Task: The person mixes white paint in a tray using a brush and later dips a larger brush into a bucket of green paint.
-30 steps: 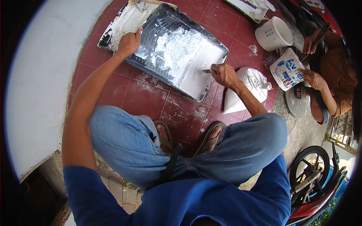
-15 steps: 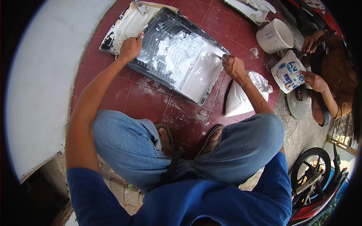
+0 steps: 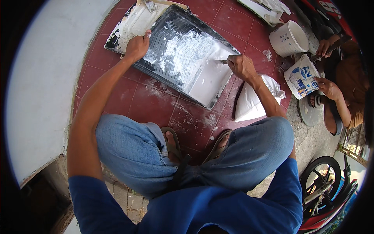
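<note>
A black paint tray [image 3: 156,62] with a ribbed slope lies tilted across the floor in front of me. Thick white paint [image 3: 210,80] fills its deep right end and is smeared over the ribs. My left hand [image 3: 137,47] is closed on the tray's left edge, thumb on top. Over the deep end, my right hand [image 3: 242,67] grips a putty knife [image 3: 223,61], its flat grey blade pointing left at the paint; most of the handle is hidden in my fist. Beside that wrist stands a white sack [image 3: 251,102].
Another paint-smeared tray [image 3: 130,23] lies behind the left edge. At right, a co-worker's hand [image 3: 329,87] holds a printed white bucket [image 3: 300,78], near a plain white bucket [image 3: 289,39]. A white wall [image 3: 50,85] borders the left; a motorcycle wheel [image 3: 321,177] is lower right.
My right hand has shifted slightly, and the putty knife's blade now shows farther out over the paint. The left hand keeps its hold on the tray. The view has shifted a little.
</note>
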A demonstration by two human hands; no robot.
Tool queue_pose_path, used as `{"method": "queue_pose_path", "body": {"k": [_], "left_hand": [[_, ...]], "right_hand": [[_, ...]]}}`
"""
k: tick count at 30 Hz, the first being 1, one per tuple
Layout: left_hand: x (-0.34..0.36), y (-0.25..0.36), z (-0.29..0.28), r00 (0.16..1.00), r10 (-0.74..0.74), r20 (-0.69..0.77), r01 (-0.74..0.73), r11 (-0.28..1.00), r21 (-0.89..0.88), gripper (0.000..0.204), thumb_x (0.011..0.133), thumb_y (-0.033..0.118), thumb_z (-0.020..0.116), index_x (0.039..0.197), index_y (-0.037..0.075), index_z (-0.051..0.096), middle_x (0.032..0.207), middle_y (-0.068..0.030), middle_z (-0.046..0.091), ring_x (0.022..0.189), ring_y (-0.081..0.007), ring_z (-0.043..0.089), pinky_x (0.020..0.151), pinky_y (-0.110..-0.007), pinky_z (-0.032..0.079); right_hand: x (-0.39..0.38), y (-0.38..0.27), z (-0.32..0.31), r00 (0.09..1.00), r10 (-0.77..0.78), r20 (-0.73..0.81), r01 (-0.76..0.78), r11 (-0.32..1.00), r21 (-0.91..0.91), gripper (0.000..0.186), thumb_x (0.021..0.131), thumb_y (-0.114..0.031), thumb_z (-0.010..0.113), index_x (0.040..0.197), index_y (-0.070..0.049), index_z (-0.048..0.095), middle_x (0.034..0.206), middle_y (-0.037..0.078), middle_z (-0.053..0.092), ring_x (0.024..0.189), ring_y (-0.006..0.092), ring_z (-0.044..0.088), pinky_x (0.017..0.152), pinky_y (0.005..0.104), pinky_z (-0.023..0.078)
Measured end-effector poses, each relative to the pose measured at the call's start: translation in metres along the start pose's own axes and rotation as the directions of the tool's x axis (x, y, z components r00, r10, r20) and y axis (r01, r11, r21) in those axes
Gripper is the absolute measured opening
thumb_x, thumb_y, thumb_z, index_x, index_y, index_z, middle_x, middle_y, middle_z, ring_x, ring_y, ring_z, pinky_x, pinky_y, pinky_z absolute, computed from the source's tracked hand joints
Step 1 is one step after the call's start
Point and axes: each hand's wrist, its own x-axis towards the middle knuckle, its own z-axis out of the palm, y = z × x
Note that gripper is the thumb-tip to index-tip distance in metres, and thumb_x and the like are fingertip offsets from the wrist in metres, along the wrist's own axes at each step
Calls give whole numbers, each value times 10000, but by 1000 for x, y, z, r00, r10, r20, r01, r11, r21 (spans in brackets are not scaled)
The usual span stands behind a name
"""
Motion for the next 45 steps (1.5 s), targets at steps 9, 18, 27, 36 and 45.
{"method": "queue_pose_path", "body": {"k": [9,18,27,36,45], "left_hand": [[2,-1,1,1000,-4,21,4,1000,0,674,906,463,277,659,-74,601,718,-299,567,752,-450,561,724,-475,430],[3,-7,1,1000,-1,31,1,1000,5,694,904,478,266,680,-83,607,719,-297,571,761,-452,561,743,-473,427],[2,-7,2,999,4,33,-4,1000,-2,707,900,492,262,673,-80,609,714,-301,569,767,-449,564,744,-471,431],[1,-5,1,1000,-11,16,11,1000,5,707,902,489,256,664,-75,610,710,-298,571,766,-446,565,742,-473,433],[1,-6,1,999,0,33,0,1000,12,692,904,478,256,670,-68,611,725,-288,577,762,-447,561,740,-472,432]], "right_hand": [[0,12,-1,998,-59,-11,59,997,-60,115,762,-133,528,711,-38,569,637,166,579,601,341,582,555,421,466],[-2,28,1,999,-32,3,32,997,-66,117,754,-116,488,717,-40,570,657,174,586,628,342,590,576,428,470],[-3,26,0,997,-10,74,11,1000,-12,140,769,-146,499,704,-46,572,684,175,587,652,347,587,596,430,468],[2,14,-1,999,33,-4,-33,999,41,150,761,-127,508,682,-17,572,642,194,563,620,371,566,587,440,451],[-2,-3,-3,1000,5,16,-6,995,99,140,759,-127,519,688,-22,579,641,182,566,624,350,569,589,420,452]]}}
